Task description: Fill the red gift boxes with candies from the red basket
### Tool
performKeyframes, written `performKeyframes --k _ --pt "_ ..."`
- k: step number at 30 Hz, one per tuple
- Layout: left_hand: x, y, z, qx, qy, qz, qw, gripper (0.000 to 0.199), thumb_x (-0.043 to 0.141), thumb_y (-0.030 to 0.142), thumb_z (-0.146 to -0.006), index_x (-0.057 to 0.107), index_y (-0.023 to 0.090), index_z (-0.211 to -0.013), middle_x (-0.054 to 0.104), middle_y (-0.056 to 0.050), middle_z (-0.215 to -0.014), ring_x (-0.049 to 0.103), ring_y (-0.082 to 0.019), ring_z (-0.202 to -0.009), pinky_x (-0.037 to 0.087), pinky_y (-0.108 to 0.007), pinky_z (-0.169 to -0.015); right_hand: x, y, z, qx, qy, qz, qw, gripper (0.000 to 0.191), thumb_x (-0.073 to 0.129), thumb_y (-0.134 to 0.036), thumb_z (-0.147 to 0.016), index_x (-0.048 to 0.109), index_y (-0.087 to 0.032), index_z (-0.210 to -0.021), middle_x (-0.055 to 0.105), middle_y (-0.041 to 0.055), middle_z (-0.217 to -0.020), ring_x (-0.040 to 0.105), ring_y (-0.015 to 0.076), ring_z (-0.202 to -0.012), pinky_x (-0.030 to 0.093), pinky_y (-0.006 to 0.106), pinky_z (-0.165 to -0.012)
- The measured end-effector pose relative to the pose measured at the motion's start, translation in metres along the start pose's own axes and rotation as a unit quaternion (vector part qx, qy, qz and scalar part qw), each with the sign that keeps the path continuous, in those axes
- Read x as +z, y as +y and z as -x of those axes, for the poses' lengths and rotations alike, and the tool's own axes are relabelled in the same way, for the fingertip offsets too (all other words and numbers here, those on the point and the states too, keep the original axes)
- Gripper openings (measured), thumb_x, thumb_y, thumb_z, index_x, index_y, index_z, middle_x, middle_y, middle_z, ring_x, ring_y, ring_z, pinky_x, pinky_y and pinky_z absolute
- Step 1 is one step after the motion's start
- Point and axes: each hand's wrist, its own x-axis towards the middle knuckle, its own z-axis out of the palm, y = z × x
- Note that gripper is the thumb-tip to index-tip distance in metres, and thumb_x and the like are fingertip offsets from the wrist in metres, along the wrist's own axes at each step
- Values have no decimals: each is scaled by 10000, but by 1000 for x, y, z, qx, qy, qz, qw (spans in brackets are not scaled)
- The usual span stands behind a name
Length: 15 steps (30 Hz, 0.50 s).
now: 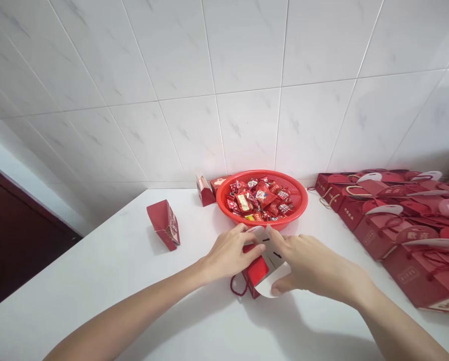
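Red gift box (256,271) on the white table (194,321), straight ahead of the wearer, just on the near side of the red basket (301,200). Both hands already on it.

Key relation: box sits between the left hand (227,253) and the right hand (314,263). Neither is nearer; both in contact, left hand on the left side, right hand on the right. No reach needed, by my judgement; what counts is how the hands stand to each other across the box top.

Left hand: palm down, fingers bent over the far left part, thumb laid across the red side; gripping the box. Right hand: forefinger at the far end of the slotted white panel (270,247), thumb pressing the rounded white flap (265,287) at the near end, so it grips the box by these parts. Remaining fingertips hidden; cannot tell how far under they go.

Axis: long way seems to run from the basket toward the wearer, far end leaning left, near end right. Slotted panel, with 2 dark slots, slants the same way. Rounded flap points toward the wearer. Cord loop (238,292) hangs out on the left, lying near the table.

Around: wrapped sweets (262,195) in the basket; 1 red carton (160,220) standing apart at left; filed rows of handled boxes (371,230) at right.
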Motion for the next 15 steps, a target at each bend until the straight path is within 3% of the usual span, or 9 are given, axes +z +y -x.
performKeyframes --k 4,6,8,12,15 --pt "-7 -3 -4 -32 -5 34 999 395 541 495 -881 552 177 -647 569 -28 -789 559 -182 -719 404 -298 -632 1 3 0 -12 15 39 999 523 814 -449 -690 535 -173 -1035 631 16 -755 597 223 -632 245 277 -522" --pt "-20 -6 -7 -22 -61 96 993 262 586 366 -823 528 178 -650 586 -13 -751 562 -175 -725 418 -287 -651 2 6 0 -10 14 44 999 516 817 -466 -680 535 -180 -1003 646 24 -792 601 217 -639 253 278 -529" --pt "-36 -12 -7 -1 -138 151 979 78 617 237 -740 580 178 -775 632 -10 -857 589 -175 -803 444 -274 -704 3 9 -1 -2 4 47 999 569 813 -470 -673 525 -172 -1063 657 36 -820 612 228 -662 264 277 -539" --pt "-56 -25 -6 -15 -231 174 957 570 761 216 -640 555 225 -1172 614 -43 -1152 596 -204 -995 476 -294 -815 2 15 -8 14 -32 35 999 743 811 -486 -633 464 -158 -1201 628 27 -768 616 267 -703 299 279 -550" --pt "-54 -32 -7 -35 -248 196 948 684 835 281 -603 517 223 -1207 608 -45 -1107 596 -214 -996 484 -318 -834 -2 20 -11 43 -57 11 997 684 816 -496 -594 471 -197 -1104 591 16 -749 598 286 -748 335 282 -561"
